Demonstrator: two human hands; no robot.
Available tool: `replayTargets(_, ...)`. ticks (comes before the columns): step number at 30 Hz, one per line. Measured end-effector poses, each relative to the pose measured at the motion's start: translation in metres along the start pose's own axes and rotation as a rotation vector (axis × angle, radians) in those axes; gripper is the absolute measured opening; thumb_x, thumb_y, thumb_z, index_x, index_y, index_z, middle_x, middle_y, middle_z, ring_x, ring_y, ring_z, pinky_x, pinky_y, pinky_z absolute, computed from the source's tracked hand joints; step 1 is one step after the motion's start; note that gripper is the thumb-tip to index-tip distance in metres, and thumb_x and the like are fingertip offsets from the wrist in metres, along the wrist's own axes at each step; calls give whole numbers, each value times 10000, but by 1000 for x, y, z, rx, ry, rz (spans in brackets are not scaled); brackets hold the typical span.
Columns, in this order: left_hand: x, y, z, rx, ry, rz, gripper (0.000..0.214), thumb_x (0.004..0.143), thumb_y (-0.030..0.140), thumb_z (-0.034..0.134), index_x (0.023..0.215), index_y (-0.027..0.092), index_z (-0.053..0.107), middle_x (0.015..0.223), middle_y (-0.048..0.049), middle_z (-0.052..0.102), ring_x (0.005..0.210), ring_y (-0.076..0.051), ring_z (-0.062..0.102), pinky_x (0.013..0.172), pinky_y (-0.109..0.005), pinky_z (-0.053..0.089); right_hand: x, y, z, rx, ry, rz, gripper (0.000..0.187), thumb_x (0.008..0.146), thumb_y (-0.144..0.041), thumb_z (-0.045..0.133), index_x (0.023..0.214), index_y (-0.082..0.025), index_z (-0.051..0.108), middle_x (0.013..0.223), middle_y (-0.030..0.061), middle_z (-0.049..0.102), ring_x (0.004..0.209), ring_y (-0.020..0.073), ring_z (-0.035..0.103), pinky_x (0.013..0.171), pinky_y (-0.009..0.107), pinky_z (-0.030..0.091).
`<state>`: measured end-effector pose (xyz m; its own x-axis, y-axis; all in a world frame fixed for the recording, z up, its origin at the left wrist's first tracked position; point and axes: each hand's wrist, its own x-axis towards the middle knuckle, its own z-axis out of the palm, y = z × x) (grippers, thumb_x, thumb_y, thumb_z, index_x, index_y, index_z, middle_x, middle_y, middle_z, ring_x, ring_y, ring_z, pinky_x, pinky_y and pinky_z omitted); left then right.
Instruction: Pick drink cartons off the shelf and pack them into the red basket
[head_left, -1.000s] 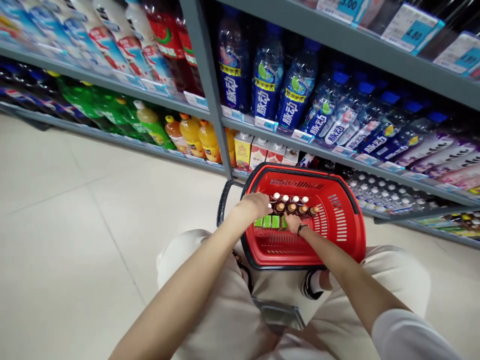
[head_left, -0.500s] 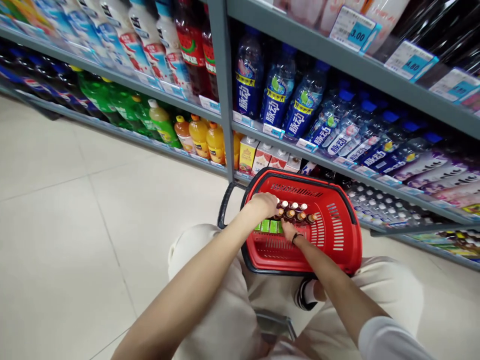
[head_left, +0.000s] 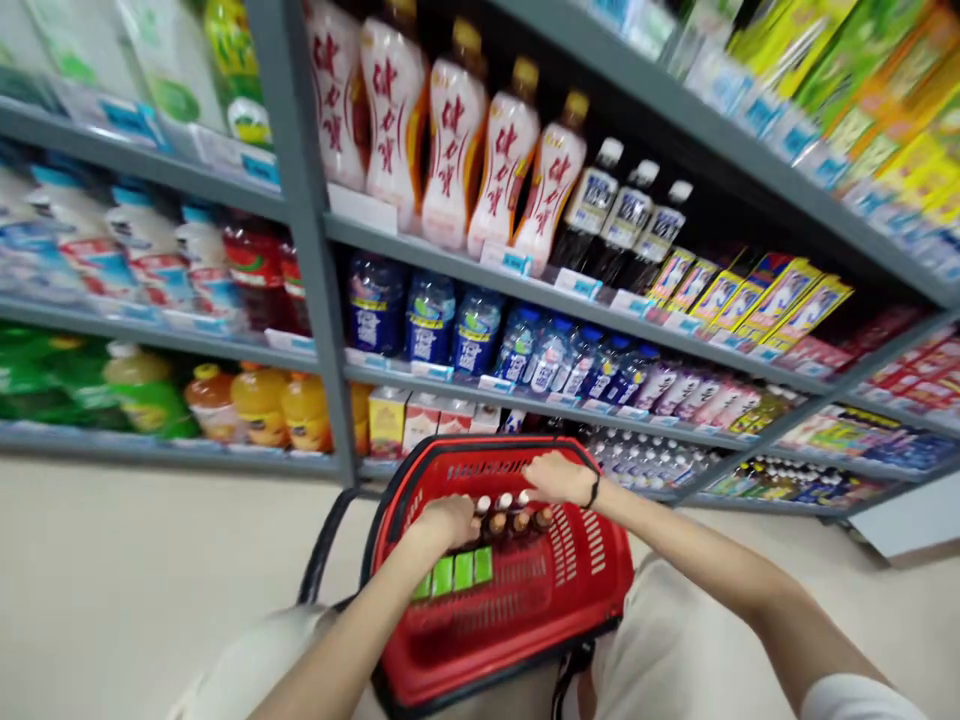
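Observation:
A red shopping basket [head_left: 585, 590] stands on the floor in front of me. Inside it lie several small brown bottles [head_left: 510, 515] with white and orange caps, and a row of green cartons [head_left: 454, 572]. My left hand [head_left: 446, 520] rests closed on the left end of the bottle row; what it grips is hidden. My right hand [head_left: 559, 478] hovers over the far end of the bottles, fingers curled, touching a white-capped bottle. A dark band circles my right wrist.
Grey shelving [head_left: 315, 300] rises right behind the basket, packed with drinks: orange juice bottles [head_left: 259, 405], blue-labelled bottles [head_left: 427, 320], tall white bottles [head_left: 450, 130], yellow cartons [head_left: 757, 295]. Pale tiled floor [head_left: 112, 580] stretches left. The basket's black handle [head_left: 322, 545] hangs at its left.
My view has tilted upward, showing higher shelves. My right hand has moved from the near side of the bottles to their far end. My left hand stays on the bottles.

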<state>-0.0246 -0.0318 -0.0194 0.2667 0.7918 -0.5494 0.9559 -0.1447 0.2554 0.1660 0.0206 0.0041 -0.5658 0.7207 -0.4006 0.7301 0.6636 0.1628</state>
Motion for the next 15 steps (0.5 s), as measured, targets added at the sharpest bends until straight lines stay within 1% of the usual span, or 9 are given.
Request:
replayTargets(1, 1, 0, 1, 4, 0, -2, 387, 928, 230, 607, 1251, 83, 762, 1250, -262, 741, 1222, -364, 718, 1014, -415, 587, -10, 16, -29, -56, 66, 40, 185, 1002, -281, 658, 1018, -111, 729, 964, 139, 765, 878, 248, 742, 785, 347, 575)
replayTargets(2, 1, 0, 2, 4, 4, -2, 393, 920, 225, 611, 1256, 82, 759, 1253, -262, 739, 1225, -363, 717, 1015, -412, 585, -21, 31, -59, -103, 149, 81, 215, 1029, -256, 585, 1072, -98, 723, 996, 171, 768, 909, 271, 747, 800, 354, 560)
replayTargets(4, 2, -2, 5, -5, 16, 11, 408, 908, 222, 617, 1267, 83, 752, 1272, -252, 734, 1235, -351, 714, 1019, -394, 577, -43, 58, -121, -176, 309, 162, 318, 1079, -284, 452, 1149, -95, 699, 1007, 191, 765, 933, 289, 745, 815, 357, 535)
replayTargets(6, 4, -4, 8, -18, 33, 31, 405, 900, 230, 617, 1260, 111, 758, 1282, -224, 739, 1233, -331, 718, 1010, -366, 571, -64, 83, -182, -228, 468, 263, 380, 1098, -272, 350, 1160, -88, 677, 1023, 208, 753, 976, 300, 730, 858, 373, 514)
replayTargets(7, 5, -6, 10, -21, 40, 39, 399, 900, 238, 613, 1254, 129, 762, 1281, -209, 745, 1226, -321, 723, 1002, -355, 570, -73, 95, -211, -252, 576, 324, 396, 1101, -264, 318, 1155, -86, 667, 1049, 215, 744, 997, 300, 719, 886, 383, 505)
replayTargets(9, 8, -9, 14, -20, 46, 46, 396, 912, 252, 593, 1251, 138, 762, 1276, -200, 752, 1207, -316, 733, 980, -350, 573, -91, 120, -267, -261, 900, 441, 337, 1078, -265, 379, 1077, -114, 680, 1030, 183, 739, 975, 290, 705, 910, 385, 501)
replayTargets(10, 10, -10, 15, -16, 45, 46, 402, 918, 254, 584, 1256, 127, 759, 1270, -208, 752, 1200, -320, 736, 972, -353, 575, -98, 133, -293, -248, 1017, 495, 318, 1071, -260, 391, 1080, -118, 675, 1034, 179, 731, 994, 295, 694, 940, 402, 497)
replayTargets(13, 17, -14, 19, -4, 39, 41, 420, 929, 251, 569, 1270, 83, 747, 1269, -237, 744, 1209, -334, 729, 975, -366, 579, -117, 170, -363, -189, 1301, 656, 309, 1068, -245, 387, 1227, -94, 604, 1155, 203, 680, 1136, 319, 637, 1046, 476, 456)
replayTargets(15, 21, -16, 21, -5, 39, 40, 421, 929, 248, 573, 1274, 80, 746, 1279, -236, 739, 1221, -334, 723, 994, -371, 577, -126, 190, -402, -130, 1422, 800, 367, 1055, -298, 474, 1317, -49, 537, 1264, 246, 621, 1239, 346, 584, 1083, 502, 431)
